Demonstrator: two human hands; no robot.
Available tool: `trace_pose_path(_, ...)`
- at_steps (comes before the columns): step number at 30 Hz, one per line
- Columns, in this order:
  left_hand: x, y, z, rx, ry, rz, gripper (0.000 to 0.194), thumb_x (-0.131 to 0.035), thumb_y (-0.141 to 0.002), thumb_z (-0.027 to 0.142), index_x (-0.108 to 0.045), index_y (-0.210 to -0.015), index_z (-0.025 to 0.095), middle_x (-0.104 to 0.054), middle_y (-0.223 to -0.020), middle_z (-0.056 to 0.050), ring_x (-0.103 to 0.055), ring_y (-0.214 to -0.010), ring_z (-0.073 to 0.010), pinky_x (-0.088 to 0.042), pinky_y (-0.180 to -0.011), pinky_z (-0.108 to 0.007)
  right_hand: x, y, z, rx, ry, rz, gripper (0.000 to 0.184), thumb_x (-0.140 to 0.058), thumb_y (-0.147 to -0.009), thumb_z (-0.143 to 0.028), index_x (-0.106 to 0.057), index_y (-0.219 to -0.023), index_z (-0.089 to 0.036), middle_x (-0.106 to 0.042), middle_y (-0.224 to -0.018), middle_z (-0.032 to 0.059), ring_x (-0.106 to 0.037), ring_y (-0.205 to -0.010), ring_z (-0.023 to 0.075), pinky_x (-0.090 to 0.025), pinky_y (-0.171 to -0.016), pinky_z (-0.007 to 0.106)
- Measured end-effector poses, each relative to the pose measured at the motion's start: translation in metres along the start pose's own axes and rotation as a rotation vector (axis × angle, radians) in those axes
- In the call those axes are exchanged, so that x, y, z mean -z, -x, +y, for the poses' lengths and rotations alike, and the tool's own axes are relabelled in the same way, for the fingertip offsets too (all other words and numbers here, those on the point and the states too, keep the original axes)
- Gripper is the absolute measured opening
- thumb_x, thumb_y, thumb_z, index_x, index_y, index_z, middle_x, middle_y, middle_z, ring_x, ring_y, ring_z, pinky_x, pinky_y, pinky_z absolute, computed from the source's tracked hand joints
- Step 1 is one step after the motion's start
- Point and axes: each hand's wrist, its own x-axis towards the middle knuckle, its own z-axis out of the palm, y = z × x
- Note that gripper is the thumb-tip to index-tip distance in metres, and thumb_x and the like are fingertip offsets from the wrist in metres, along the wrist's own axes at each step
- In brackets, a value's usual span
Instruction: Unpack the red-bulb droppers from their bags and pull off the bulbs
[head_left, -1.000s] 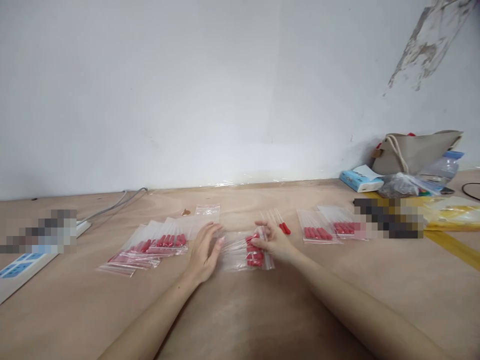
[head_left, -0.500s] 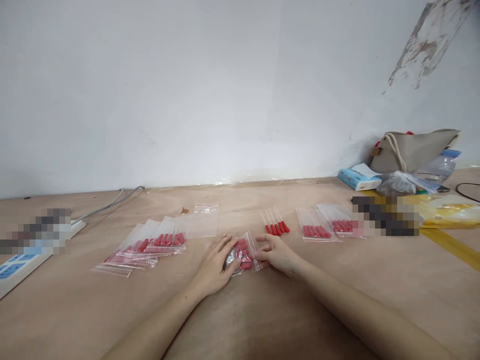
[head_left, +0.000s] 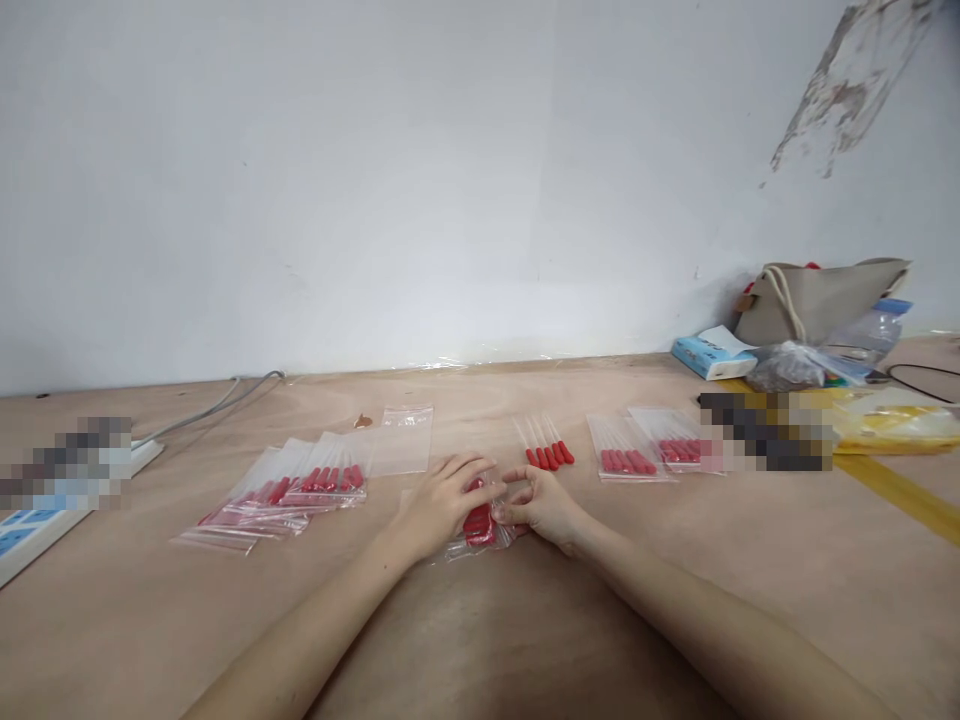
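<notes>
A small clear zip bag (head_left: 480,524) filled with red-capped sticks lies on the wooden table between my hands. My left hand (head_left: 439,505) rests on its left part with fingers curled over it. My right hand (head_left: 541,505) pinches the bag's right edge with thumb and fingers. Several loose red-capped sticks (head_left: 546,448) lie just beyond my right hand.
A pile of filled bags (head_left: 289,490) and one empty bag (head_left: 405,440) lie to the left. Two more filled bags (head_left: 652,450) lie to the right. A power strip (head_left: 45,510) sits far left; a cloth bag (head_left: 817,300), tissue pack (head_left: 712,355) and plastic wrappers sit far right by the wall.
The bag was held spread out between my hands, then drawn nearer and pressed down. Both hands have closed in on it, and it now looks bunched and smaller.
</notes>
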Motion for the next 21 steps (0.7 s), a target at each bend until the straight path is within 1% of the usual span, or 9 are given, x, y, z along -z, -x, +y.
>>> trace_pose_path(2,0.001,-0.006,-0.003,-0.077,-0.037,-0.029,0.027,-0.040,-0.088,0.020,-0.059,-0.106,0.025,-0.053,-0.119,-0.006,-0.042,-0.115,-0.0217,-0.039,-0.093,-0.040,0.000,0.000,-0.001,0.002,-0.008,-0.005,0.062,-0.080,-0.045,-0.025,-0.042,-0.094,-0.016,-0.058,-0.050,-0.0078,-0.055,-0.046,0.0105,-0.045,-0.048,0.023)
trace_pose_path(4,-0.002,-0.009,-0.006,-0.127,-0.039,-0.030,0.024,-0.041,-0.088,0.021,-0.061,-0.100,0.024,-0.057,-0.114,-0.004,-0.046,-0.111,-0.0201,-0.040,-0.091,-0.038,0.000,0.001,-0.001,0.007,-0.015,-0.008,0.063,-0.080,-0.043,-0.027,-0.042,-0.092,-0.017,-0.057,-0.049,-0.0086,-0.055,-0.046,0.0106,-0.044,-0.048,0.023)
trace_pose_path(7,-0.009,-0.007,-0.010,-0.133,0.014,0.041,0.022,-0.041,-0.088,0.021,-0.062,-0.094,0.022,-0.063,-0.102,-0.004,-0.053,-0.102,-0.0166,-0.043,-0.087,-0.033,0.001,0.001,0.001,0.046,-0.034,-0.045,0.055,-0.079,-0.046,-0.033,-0.044,-0.086,-0.018,-0.054,-0.047,-0.0101,-0.052,-0.043,0.0090,-0.043,-0.048,0.022)
trace_pose_path(10,-0.016,-0.004,-0.010,-0.091,0.077,0.134,0.022,-0.040,-0.088,0.019,-0.062,-0.090,0.019,-0.065,-0.093,-0.004,-0.058,-0.090,-0.0139,-0.046,-0.081,-0.030,0.003,0.001,0.005,0.135,-0.024,-0.115,0.037,-0.071,-0.057,-0.040,-0.050,-0.078,-0.017,-0.056,-0.053,-0.0070,-0.053,-0.048,0.0085,-0.046,-0.052,0.024)
trace_pose_path(12,-0.017,-0.003,-0.008,-0.068,0.107,0.160,0.022,-0.040,-0.087,0.017,-0.062,-0.087,0.019,-0.066,-0.091,-0.004,-0.059,-0.088,-0.0136,-0.047,-0.079,-0.029,0.005,0.002,0.009,0.229,0.074,-0.149,0.026,-0.064,-0.066,-0.039,-0.057,-0.077,-0.016,-0.062,-0.065,-0.0022,-0.058,-0.059,0.0111,-0.049,-0.061,0.027)
trace_pose_path(15,-0.017,-0.003,-0.007,-0.035,0.144,0.156,0.024,-0.038,-0.087,0.016,-0.062,-0.086,0.019,-0.066,-0.088,-0.005,-0.059,-0.088,-0.0141,-0.048,-0.079,-0.029,0.007,0.006,0.012,0.416,0.302,-0.169,0.017,-0.055,-0.075,-0.027,-0.064,-0.085,-0.018,-0.066,-0.083,0.0019,-0.061,-0.076,0.0149,-0.049,-0.072,0.030)
trace_pose_path(18,-0.018,-0.002,-0.008,-0.002,0.160,0.133,0.025,-0.037,-0.087,0.015,-0.062,-0.086,0.019,-0.065,-0.088,-0.005,-0.058,-0.090,-0.0151,-0.048,-0.079,-0.030,0.007,0.009,0.012,0.628,0.546,-0.157,0.024,-0.050,-0.077,-0.017,-0.064,-0.096,-0.022,-0.066,-0.091,0.0018,-0.061,-0.080,0.0153,-0.049,-0.073,0.029)
trace_pose_path(21,-0.017,-0.001,-0.011,0.012,0.155,0.101,0.024,-0.038,-0.087,0.016,-0.062,-0.087,0.018,-0.065,-0.090,-0.005,-0.057,-0.092,-0.0159,-0.047,-0.081,-0.031,0.010,0.008,0.012,0.831,0.743,-0.108,0.025,-0.046,-0.081,-0.015,-0.064,-0.096,-0.022,-0.066,-0.094,0.0039,-0.060,-0.084,0.0154,-0.048,-0.074,0.028)
